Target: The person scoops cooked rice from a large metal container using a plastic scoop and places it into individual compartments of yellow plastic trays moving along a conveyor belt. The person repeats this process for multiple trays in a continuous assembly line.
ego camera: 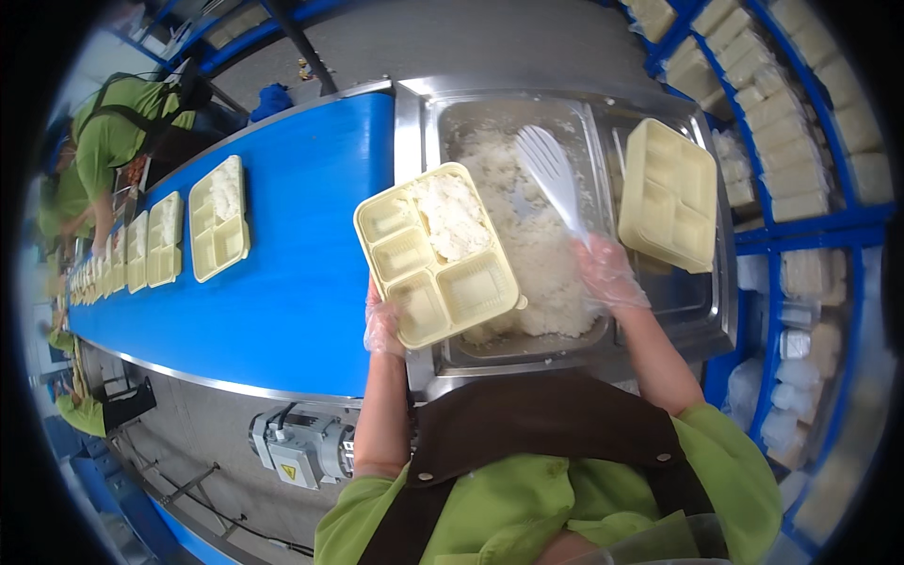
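Observation:
My left hand, in a clear plastic glove, grips the lower left edge of a cream plastic compartment tray. White rice fills its upper right compartment, and a few grains lie in the upper left one. Gloved too, my right hand is closed around the handle of a white slotted rice spatula, whose blade is over the steel pan of cooked rice. Right of that pan, a stack of cream compartment trays stands on the steel counter.
On the blue conveyor belt at left, several trays with rice stand in a row. Co-workers in green work along its far side; another person is at lower left. A motor sits below the belt. Blue shelves line the right.

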The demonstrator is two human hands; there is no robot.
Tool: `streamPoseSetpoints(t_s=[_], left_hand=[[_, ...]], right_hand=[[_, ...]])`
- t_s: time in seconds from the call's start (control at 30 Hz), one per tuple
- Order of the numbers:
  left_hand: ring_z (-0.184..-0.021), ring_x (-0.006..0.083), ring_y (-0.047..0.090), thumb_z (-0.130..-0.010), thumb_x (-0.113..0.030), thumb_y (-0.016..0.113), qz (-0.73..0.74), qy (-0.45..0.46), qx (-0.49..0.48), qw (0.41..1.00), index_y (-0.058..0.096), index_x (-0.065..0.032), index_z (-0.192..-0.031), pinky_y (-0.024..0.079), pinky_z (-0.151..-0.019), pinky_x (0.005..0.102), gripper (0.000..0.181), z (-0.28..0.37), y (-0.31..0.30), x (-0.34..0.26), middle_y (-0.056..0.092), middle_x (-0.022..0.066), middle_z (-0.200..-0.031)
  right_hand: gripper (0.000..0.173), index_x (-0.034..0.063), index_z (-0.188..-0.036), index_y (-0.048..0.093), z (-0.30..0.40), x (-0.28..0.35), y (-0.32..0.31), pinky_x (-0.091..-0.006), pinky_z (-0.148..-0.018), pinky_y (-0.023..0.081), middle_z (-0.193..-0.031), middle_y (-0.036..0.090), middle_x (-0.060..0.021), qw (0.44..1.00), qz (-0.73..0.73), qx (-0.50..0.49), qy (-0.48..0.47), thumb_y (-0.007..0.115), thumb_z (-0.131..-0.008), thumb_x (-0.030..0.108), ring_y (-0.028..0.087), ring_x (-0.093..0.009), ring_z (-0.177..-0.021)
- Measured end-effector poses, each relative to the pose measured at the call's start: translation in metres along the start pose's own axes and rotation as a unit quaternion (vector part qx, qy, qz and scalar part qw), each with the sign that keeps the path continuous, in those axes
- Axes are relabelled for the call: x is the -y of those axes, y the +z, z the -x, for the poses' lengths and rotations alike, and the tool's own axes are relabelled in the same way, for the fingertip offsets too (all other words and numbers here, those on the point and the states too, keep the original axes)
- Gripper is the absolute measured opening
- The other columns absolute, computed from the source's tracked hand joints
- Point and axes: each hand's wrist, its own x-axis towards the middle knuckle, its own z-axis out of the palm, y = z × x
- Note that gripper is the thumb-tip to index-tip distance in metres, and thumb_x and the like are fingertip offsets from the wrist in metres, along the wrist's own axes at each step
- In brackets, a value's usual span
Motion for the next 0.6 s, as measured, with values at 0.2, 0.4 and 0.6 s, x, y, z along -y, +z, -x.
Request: streamPoseSetpoints(t_s=[0.2, 0.4, 0.6], left_hand=[[-0.103, 0.0293, 0.056, -0.061, 0.013, 0.038, -0.087, 0.086, -0.015, 0.992, 0.037, -0.0051, -0.132, 0.052, -0.082, 0.0374, 0.073, -0.082, -0.039, -0.082, 0.052, 0.0155, -0.12], [-0.077, 0.0179, 0.061, -0.075, -0.003, 0.054, -0.498, 0.1, -0.123, 0.853, 0.057, -0.001, -0.111, 0.049, -0.064, 0.0279, 0.036, -0.175, -0.086, -0.178, 0.064, 0.0087, -0.091], [-0.092, 0.0323, 0.059, -0.08, -0.023, 0.051, -0.7, 0.121, -0.269, 0.65, 0.058, 0.0002, -0.107, 0.046, -0.078, 0.0367, 0.036, -0.218, -0.024, -0.197, 0.061, 0.0192, -0.097]], right_hand=[[0.02, 0.002, -0.074, 0.054, 0.037, -0.055, 0.024, -0.0459, -0.056, 0.041, -0.065, 0.052, -0.0226, 0.997, 0.041, 0.052, -0.045, 0.05, -0.082, 0.02, 0.052, -0.04, -0.062], [0.019, 0.0015, -0.076, 0.056, 0.053, -0.024, 0.013, -0.0445, -0.055, 0.041, -0.065, 0.053, -0.0211, 0.99, -0.032, 0.114, 0.079, 0.05, -0.082, 0.019, 0.055, -0.038, -0.063], [0.025, 0.0012, -0.08, 0.057, 0.075, -0.045, 0.022, -0.0426, -0.054, 0.041, -0.067, 0.055, -0.0197, 0.991, 0.007, 0.13, 0.035, 0.048, -0.084, 0.024, 0.054, -0.034, -0.058]])
